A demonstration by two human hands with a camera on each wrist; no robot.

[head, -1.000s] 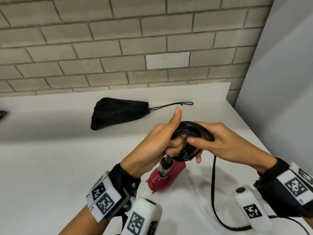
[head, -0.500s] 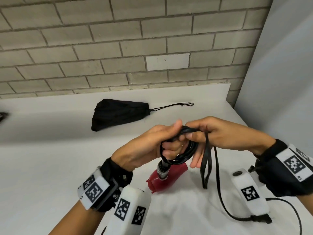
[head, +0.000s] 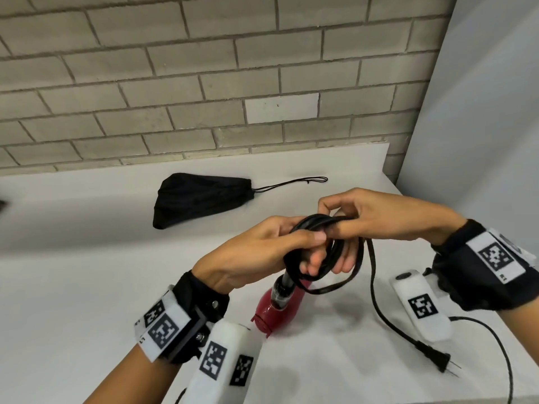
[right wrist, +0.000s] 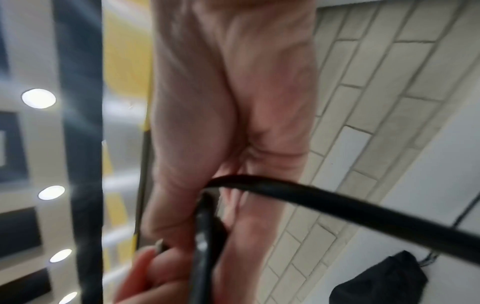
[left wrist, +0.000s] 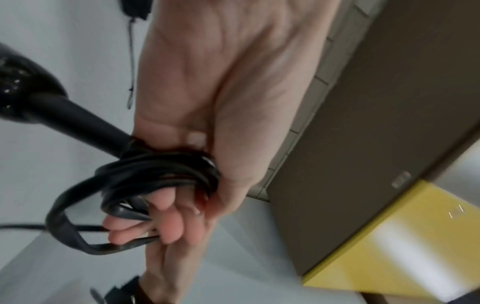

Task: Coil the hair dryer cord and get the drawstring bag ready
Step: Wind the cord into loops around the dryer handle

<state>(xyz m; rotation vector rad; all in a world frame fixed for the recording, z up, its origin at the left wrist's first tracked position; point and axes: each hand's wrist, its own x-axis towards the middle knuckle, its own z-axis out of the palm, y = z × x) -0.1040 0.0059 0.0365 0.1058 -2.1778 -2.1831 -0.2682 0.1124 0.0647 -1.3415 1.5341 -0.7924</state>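
Note:
A red hair dryer (head: 277, 309) rests on the white table (head: 87, 287) under my hands, its black cord (head: 318, 228) wound in several loops. My left hand (head: 262, 252) grips the coiled loops (left wrist: 161, 168) with fingers curled through them. My right hand (head: 370, 217) pinches the top of the coil and the loose strand. The free cord (head: 376, 287) trails down to the plug (head: 434, 357) lying on the table at the right. The black drawstring bag (head: 201, 196) lies flat further back, its string (head: 294, 183) stretched to the right; the right wrist view shows the bag (right wrist: 379, 281) too.
A brick wall (head: 204, 83) runs along the back of the table. A grey panel (head: 481, 141) stands at the right edge. A thin black cable (head: 495, 345) runs over the table's right front. A dark object (head: 2, 205) sits at the far left edge.
Another loop has been laid onto the coil. The right hand moved up and over the left, and the plug end has slid nearer along the table.

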